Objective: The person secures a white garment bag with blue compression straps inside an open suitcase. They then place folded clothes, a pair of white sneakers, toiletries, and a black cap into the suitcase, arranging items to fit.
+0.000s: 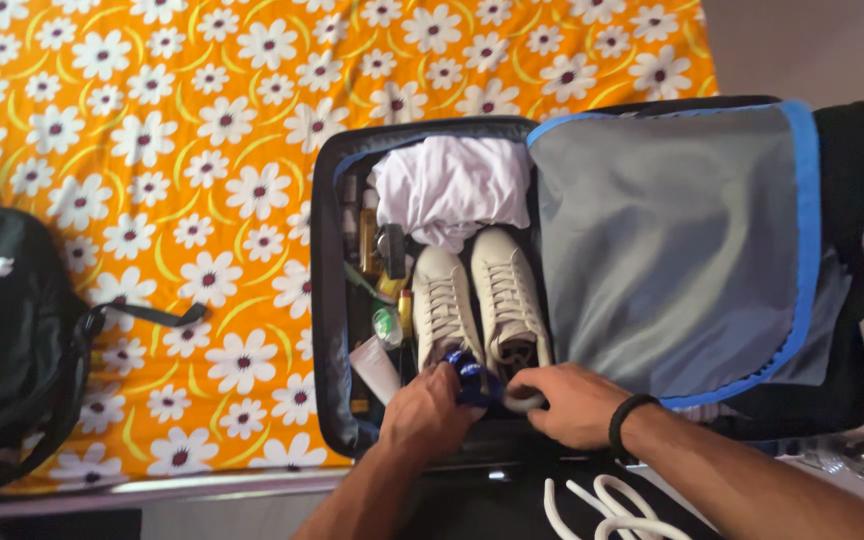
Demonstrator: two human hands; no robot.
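Overhead, head view: a bed is covered by an orange sheet (152, 150) printed with white daisies; pale floor (812, 50) is seen far right. One open suitcase (327, 300), dark shell, blue-trimmed grey fabric divider (672, 240) folded to the right. One black bag (2, 340) with strap is laid at the left edge. Inside the case: one crumpled white garment (452, 185) at the far end, two cream lace-up sneakers (477, 300) side by side, several small bottles and tubes (377, 290) lined along the left wall. White cord (602, 505) is coiled near the bottom. Left hand (427, 410) and right hand (567, 400), close together at the near end of the case, are both closed on a blue rolled item (472, 380) just below the sneaker heels. One black band (627, 420) is worn on the right wrist.
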